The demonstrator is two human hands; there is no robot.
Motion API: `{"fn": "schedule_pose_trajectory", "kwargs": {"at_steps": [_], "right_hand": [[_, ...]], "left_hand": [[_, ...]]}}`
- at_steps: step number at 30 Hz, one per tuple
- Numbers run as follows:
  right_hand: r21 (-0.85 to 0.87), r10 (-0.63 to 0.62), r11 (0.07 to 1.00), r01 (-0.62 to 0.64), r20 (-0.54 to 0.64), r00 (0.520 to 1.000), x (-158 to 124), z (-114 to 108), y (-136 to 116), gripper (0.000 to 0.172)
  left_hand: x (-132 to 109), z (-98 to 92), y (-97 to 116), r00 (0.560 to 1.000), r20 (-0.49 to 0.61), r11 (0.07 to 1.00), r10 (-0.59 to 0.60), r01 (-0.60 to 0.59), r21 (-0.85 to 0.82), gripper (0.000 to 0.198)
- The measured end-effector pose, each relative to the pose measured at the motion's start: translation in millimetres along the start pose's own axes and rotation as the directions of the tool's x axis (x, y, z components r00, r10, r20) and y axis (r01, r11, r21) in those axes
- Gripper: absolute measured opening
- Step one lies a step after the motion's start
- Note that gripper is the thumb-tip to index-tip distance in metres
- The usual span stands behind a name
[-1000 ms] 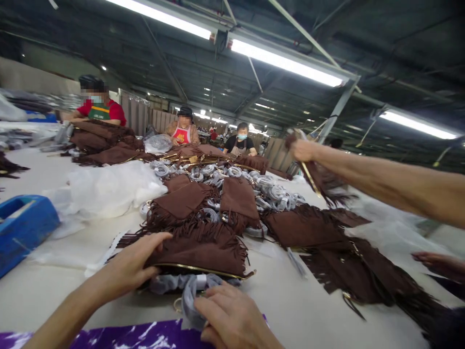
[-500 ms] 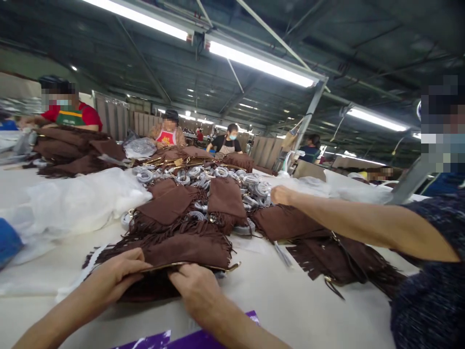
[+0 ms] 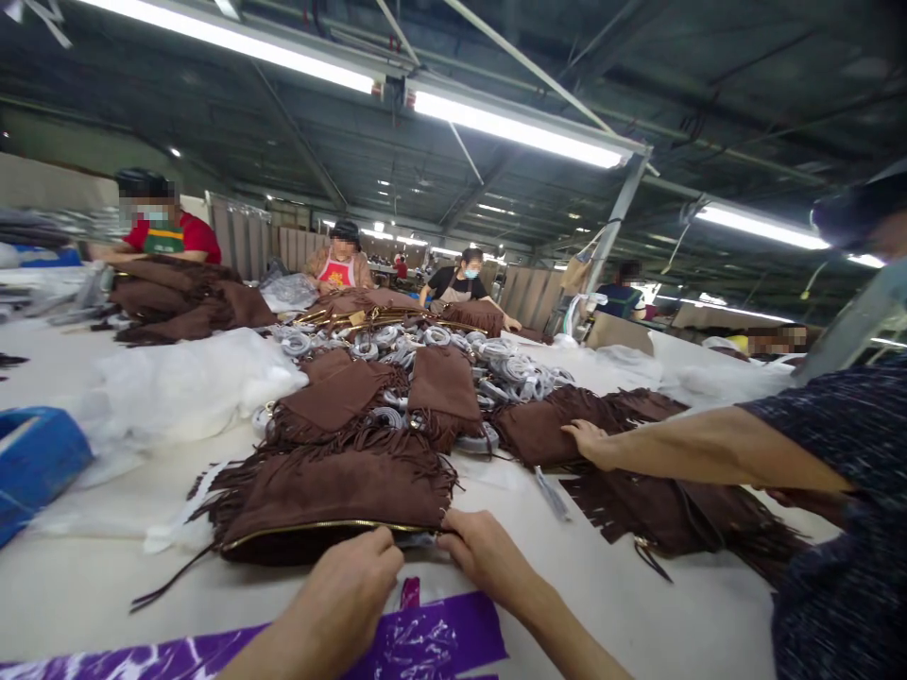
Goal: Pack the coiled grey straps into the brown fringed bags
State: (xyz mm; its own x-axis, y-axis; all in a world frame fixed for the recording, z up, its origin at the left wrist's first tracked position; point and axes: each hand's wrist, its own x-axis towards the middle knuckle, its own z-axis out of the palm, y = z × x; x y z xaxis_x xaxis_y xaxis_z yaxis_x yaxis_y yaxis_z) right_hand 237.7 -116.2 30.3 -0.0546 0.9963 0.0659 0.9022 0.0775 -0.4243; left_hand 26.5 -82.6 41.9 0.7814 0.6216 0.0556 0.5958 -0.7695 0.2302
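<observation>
A brown suede-like bag [image 3: 333, 486] with fringe lies in front of me, its gold zipper [image 3: 304, 529] along the near edge. My left hand [image 3: 358, 581] is closed at the lower edge of the bag, right of its middle, the fingertips pinched beside the zipper. At the bag's right end my right hand [image 3: 486, 552] grips the corner where the zipper stops, thumb and fingers together. Something pale shows in the gap between the two hands. From the left corner a thin dark tassel hangs over the table.
Purple tape [image 3: 432, 633] crosses the table's near edge. A blue bin [image 3: 42, 463] and white plastic wrapping [image 3: 198, 387] are at left. Behind the bag lie fringed bags and wrapped straps [image 3: 510, 373]. A co-worker's hand [image 3: 595, 444] rests on brown bags at right.
Both my hands have shifted right along the zipper, the right one to its end. The bag's opening looks narrower. The co-worker's hand has come down onto the bags at right.
</observation>
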Motion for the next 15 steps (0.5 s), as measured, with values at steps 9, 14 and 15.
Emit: {"fn": "schedule_pose_trajectory", "kwargs": {"at_steps": [9, 14, 15], "right_hand": [[0.165, -0.146, 0.976, 0.144, 0.004, 0.989, -3, -10, -5, 0.029], [-0.162, -0.08, 0.984, 0.075, -0.024, 0.997, -4, -4, -6, 0.02], [-0.23, -0.055, 0.972, 0.042, -0.052, 0.997, -3, -4, -4, 0.017]], "left_hand": [[38, 7.2, 54, 0.977, -0.069, 0.974, -0.204, 0.21, 0.09, 0.026], [31, -6.4, 48, 0.952, 0.057, 0.945, -0.299, 0.288, 0.152, 0.034], [22, -8.4, 37, 0.951, 0.056, 0.943, -0.304, 0.292, 0.162, 0.033]]}}
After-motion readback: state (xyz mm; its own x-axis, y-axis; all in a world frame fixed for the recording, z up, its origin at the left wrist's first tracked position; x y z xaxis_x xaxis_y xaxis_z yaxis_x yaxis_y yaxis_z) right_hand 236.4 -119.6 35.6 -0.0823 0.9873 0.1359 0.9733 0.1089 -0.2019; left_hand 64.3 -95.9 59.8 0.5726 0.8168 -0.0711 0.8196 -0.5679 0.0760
